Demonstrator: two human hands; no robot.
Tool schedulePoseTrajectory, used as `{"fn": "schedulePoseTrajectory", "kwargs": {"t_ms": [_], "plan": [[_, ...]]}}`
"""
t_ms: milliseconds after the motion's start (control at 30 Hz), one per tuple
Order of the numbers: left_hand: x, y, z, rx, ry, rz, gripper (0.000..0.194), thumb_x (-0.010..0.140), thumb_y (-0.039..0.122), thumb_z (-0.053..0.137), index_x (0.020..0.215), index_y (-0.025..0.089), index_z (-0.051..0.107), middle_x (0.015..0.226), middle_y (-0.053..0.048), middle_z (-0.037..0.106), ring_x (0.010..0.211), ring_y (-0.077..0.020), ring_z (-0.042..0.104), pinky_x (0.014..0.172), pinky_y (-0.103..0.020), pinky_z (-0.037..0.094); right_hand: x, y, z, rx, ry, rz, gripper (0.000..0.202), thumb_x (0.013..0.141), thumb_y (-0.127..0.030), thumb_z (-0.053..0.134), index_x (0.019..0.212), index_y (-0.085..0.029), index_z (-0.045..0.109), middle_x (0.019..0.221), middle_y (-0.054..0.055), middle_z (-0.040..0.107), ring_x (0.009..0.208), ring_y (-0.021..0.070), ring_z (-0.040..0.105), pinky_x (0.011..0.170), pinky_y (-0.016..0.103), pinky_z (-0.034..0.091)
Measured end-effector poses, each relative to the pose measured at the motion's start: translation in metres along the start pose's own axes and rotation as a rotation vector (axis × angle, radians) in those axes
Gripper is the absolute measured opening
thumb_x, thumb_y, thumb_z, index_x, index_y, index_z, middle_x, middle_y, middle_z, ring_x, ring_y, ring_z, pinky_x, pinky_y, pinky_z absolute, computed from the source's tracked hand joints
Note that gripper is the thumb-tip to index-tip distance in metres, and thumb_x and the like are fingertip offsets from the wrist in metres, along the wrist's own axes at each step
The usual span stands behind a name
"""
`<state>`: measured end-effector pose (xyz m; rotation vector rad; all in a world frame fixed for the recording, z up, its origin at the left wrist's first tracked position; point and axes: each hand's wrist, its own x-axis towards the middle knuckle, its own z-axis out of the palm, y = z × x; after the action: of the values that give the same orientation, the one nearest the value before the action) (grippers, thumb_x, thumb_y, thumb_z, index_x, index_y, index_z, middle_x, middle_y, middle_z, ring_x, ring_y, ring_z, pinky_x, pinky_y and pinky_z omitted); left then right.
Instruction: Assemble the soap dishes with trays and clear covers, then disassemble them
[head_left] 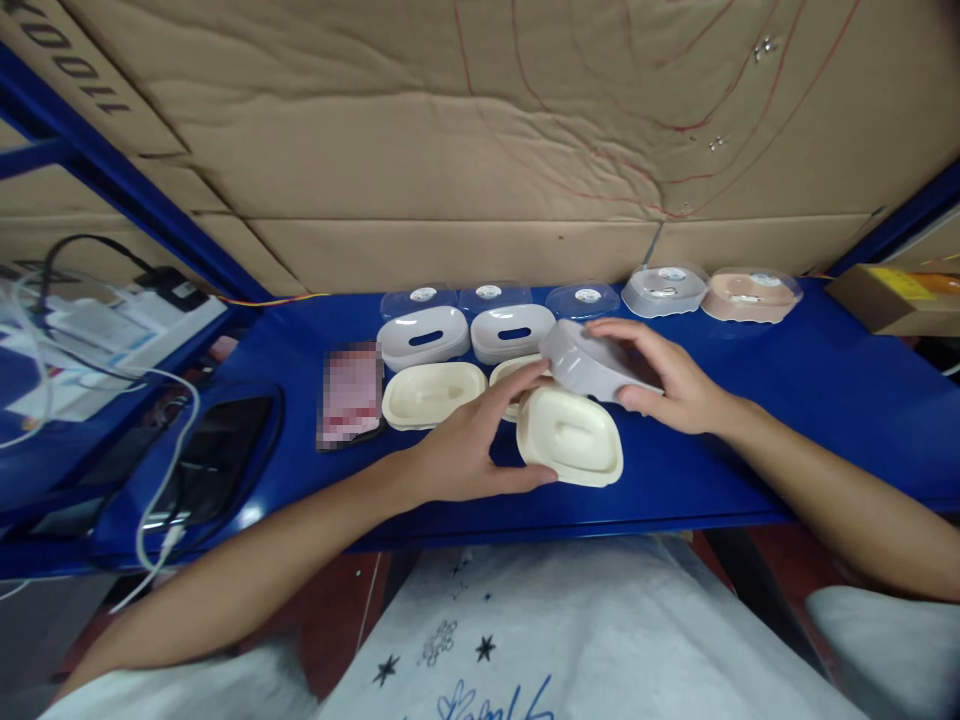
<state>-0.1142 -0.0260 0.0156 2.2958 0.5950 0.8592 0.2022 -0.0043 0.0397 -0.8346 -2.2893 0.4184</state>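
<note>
Head view: taken from the wearer's own head, above and behind the fingers (pixel 512 388), facing forward and down.
Hands: the left hand (pixel 457 445) and right hand (pixel 679 385) are framed near the middle, close, with both forearms taken in.
Shirt: seen below the fingers, nearest the lens, the shirt (pixel 585 640) being cut by the lower edge.
Tabletop: the blue tabletop (pixel 697 470) is looked down on at a slant around the fingers.
Cardboard: faced beyond the fingers, the upper part being filled by the cardboard wall (pixel 360 150).
</note>
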Motion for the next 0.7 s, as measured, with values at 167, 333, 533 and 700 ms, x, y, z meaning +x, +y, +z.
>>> {"fn": "schedulePoseTrajectory", "kwargs": {"t_ms": [167, 333, 533, 700], "plan": [[-0.002, 0.009, 0.001, 0.086, -0.142, 0.142, 0.100, 0.090, 0.051, 0.087, 0.169, 0.035, 0.028, 0.162, -0.016, 0.055, 0.146, -0.0377, 0.058, 0.121, -0.057, 0.050, 0.001, 0.039, -0.003, -0.260, -0.035, 0.120, 0.060, 0.095, -0.058, 0.071, 0.144, -0.028, 0.056, 0.162, 0.017, 0.052, 0.152, 0.0409, 0.048, 0.124, 0.062, 0.039], [-0.004, 0.013, 0.002, 0.194, -0.181, 0.247, 0.088, 0.094, 0.058, 0.080, 0.166, 0.031, 0.037, 0.157, -0.017, 0.060, 0.142, -0.0347, 0.062, 0.118, -0.049, 0.053, -0.005, 0.065, -0.003, -0.346, -0.180, 0.191, 0.046, 0.093, -0.050, 0.065, 0.133, -0.027, 0.063, 0.166, 0.019, 0.047, 0.158, 0.0437, 0.039, 0.123, 0.072, 0.030], [-0.002, 0.008, 0.003, 0.276, -0.230, 0.221, 0.076, 0.099, 0.062, 0.073, 0.160, 0.027, 0.045, 0.155, -0.018, 0.061, 0.139, -0.0343, 0.064, 0.114, -0.048, 0.053, -0.004, 0.059, -0.003, -0.350, -0.169, 0.134, 0.042, 0.094, -0.036, 0.058, 0.135, -0.027, 0.063, 0.163, 0.016, 0.055, 0.156, 0.0409, 0.044, 0.123, 0.068, 0.029], [0.001, 0.005, 0.003, 0.300, -0.301, 0.177, 0.075, 0.097, 0.060, 0.075, 0.158, 0.025, 0.047, 0.156, -0.016, 0.061, 0.136, -0.0351, 0.065, 0.112, -0.049, 0.051, -0.003, 0.062, -0.002, -0.436, -0.078, 0.214, 0.042, 0.090, -0.025, 0.055, 0.131, -0.025, 0.065, 0.147, 0.015, 0.069, 0.140, 0.0399, 0.061, 0.114, 0.063, 0.040]]}}
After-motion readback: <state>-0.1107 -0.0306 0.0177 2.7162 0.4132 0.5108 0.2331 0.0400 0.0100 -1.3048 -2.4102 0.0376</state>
